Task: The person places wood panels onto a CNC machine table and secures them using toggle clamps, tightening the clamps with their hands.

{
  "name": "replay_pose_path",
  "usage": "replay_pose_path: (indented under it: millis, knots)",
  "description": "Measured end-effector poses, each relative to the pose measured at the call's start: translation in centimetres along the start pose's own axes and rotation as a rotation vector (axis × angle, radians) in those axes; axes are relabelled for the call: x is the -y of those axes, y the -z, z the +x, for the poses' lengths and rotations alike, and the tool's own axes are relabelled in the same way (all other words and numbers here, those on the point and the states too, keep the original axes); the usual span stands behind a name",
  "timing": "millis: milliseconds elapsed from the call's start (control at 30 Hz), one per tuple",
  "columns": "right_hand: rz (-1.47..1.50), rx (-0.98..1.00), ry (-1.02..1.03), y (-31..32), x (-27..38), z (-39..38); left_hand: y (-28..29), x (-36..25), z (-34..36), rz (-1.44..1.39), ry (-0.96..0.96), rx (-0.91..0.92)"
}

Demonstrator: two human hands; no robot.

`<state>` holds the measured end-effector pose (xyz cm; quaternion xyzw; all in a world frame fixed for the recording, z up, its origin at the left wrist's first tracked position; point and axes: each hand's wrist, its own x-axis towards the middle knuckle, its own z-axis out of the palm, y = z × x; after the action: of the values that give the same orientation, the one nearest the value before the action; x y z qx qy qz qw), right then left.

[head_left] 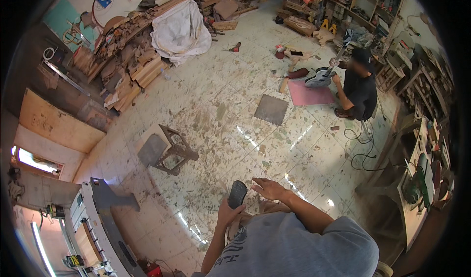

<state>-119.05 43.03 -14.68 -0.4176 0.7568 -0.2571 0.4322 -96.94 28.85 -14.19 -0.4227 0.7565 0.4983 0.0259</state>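
Note:
My left hand (230, 210) is closed around a dark, rounded rectangular object (237, 192), possibly a phone in a case, held upright at the lower middle of the view. Just right of it, my right hand (266, 187) is open, with fingers stretched out and nothing in them. My forearms come up on either side of my grey shirt.
A crouching person (357, 88) works on a guitar body (319, 78) beside a pink mat (306, 94). Around me are a stool (174, 154), grey mat (270, 110), wood piles (137, 61), cables (360, 161), a machine (110, 198) at left and a bench (417, 213) at right.

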Motion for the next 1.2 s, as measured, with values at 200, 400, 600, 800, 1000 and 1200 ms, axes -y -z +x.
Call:
replay_pose_path:
  millis: [200, 400, 600, 800, 1000, 1200]
  knots:
    - [-0.028, -0.005, -0.168, 1.3, -2.3, -1.8, -0.6, -1.5, 0.4, 0.1, 0.005, 0.061]
    - [-0.05, 0.145, -0.287, 0.6, -6.7, -4.6, -2.0, -2.3, 0.3, 0.177, -0.103, 0.11]
    - [-0.151, 0.33, -0.319, -5.9, -15.5, -4.5, -3.4, -0.4, 1.1, 0.165, -0.099, 0.156]
    - [-0.099, 0.295, -0.317, -5.0, -15.0, -6.3, -3.3, -1.3, 1.2, 0.16, -0.073, 0.231]
    - [-0.121, 0.292, -0.282, -5.1, -17.0, -5.3, -3.9, -1.4, 2.1, 0.164, -0.115, 0.221]
    - [-0.1, 0.264, -0.318, -6.1, -18.6, -5.0, -3.9, -3.1, 2.5, 0.141, -0.153, 0.273]
